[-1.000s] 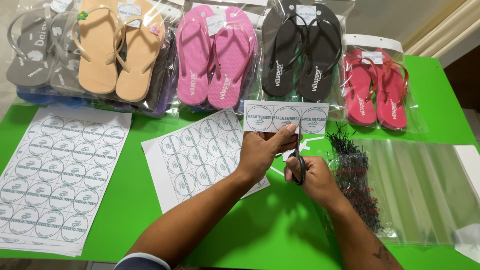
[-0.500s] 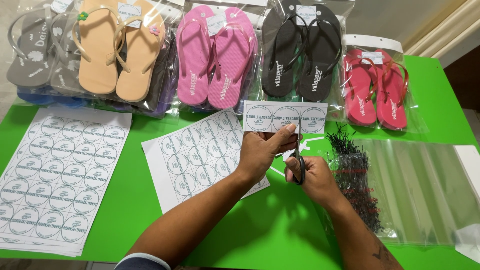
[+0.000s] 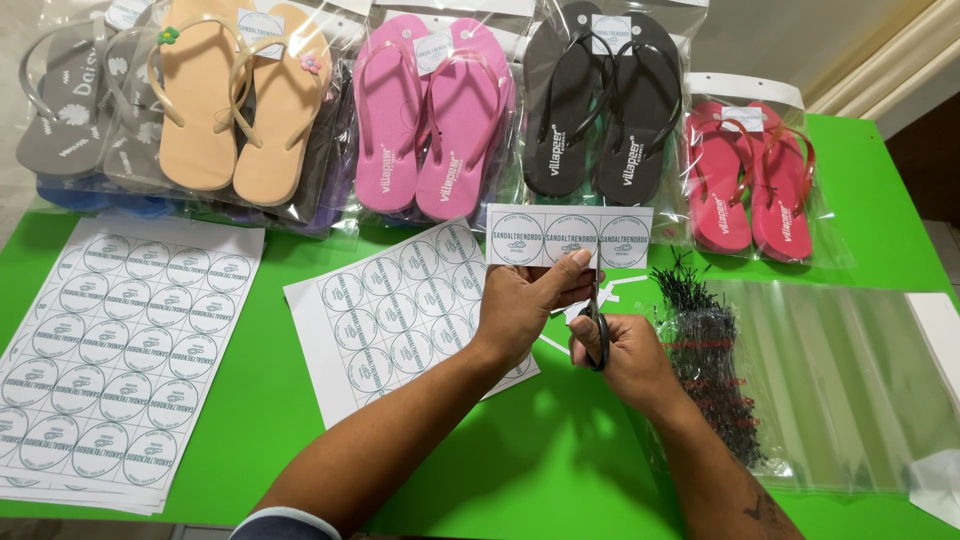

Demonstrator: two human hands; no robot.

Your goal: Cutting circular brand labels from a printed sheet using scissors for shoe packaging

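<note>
Paper label strip (image 3: pixel 568 238) pinched in my left hand (image 3: pixel 525 303); my right hand (image 3: pixel 625 355) grips scissors (image 3: pixel 597 320), blades mostly hidden behind fingers.

Green table (image 3: pixel 520 470), white label strip (image 3: pixel 568 238)

Single head cam, worn by the person, looking steeply down and forward over the green table (image 3: pixel 250 430). Close range: forearms enter from the bottom edge, bagged flip-flops (image 3: pixel 430 110) line the far top edge. No second view, so no overlap.

White three-label paper strip (image 3: pixel 568 237), flat between scissors (image 3: pixel 597 318) blades
</note>
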